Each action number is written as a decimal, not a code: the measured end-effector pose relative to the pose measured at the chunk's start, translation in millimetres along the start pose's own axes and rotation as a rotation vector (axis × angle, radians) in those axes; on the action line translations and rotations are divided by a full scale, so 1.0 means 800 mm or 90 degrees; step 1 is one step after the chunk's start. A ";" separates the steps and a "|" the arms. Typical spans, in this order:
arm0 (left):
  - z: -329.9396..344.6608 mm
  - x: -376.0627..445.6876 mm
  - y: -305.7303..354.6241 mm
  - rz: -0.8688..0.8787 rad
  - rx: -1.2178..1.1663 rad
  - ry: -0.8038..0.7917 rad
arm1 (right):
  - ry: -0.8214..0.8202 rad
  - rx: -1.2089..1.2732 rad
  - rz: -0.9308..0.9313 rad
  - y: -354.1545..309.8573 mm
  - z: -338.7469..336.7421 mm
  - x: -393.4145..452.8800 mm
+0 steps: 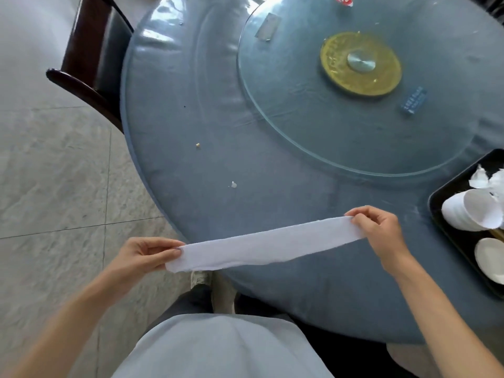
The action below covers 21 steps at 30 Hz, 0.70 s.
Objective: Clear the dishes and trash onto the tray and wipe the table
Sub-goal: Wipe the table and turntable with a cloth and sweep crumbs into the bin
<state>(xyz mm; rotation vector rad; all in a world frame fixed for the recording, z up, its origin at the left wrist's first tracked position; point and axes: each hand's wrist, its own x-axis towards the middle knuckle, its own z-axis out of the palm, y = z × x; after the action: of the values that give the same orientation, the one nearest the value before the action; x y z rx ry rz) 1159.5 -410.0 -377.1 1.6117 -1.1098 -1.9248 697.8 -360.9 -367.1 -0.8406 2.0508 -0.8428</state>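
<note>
Head view. My left grip and right grip each pinch one end of the white cloth, stretched flat between them above the near edge of the blue desk. Right of my right grip, the black tray holds stacked white bowls, crumpled paper and a white plate. Ahead of the cloth, two crumbs lie on the desk. Beyond them, a glass turntable. A dark chair stands well left.
</note>
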 end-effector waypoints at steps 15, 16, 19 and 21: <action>0.067 0.153 -0.040 0.064 0.329 0.509 | -0.044 -0.297 -0.116 0.006 0.121 0.182; 0.080 0.152 -0.044 0.088 0.392 0.547 | -0.045 -0.325 -0.145 0.011 0.129 0.175; 0.139 0.147 -0.063 0.194 0.477 0.509 | -0.087 -0.388 -0.275 0.039 0.155 0.138; 0.183 0.146 -0.084 0.184 0.538 0.434 | -0.105 -0.459 -0.323 0.065 0.173 0.107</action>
<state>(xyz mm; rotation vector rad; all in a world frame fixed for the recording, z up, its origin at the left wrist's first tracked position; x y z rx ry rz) 1002.6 -407.6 -499.9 2.0981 -1.7904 -0.6006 753.6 -436.9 -509.5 -1.8097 2.0229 -0.2316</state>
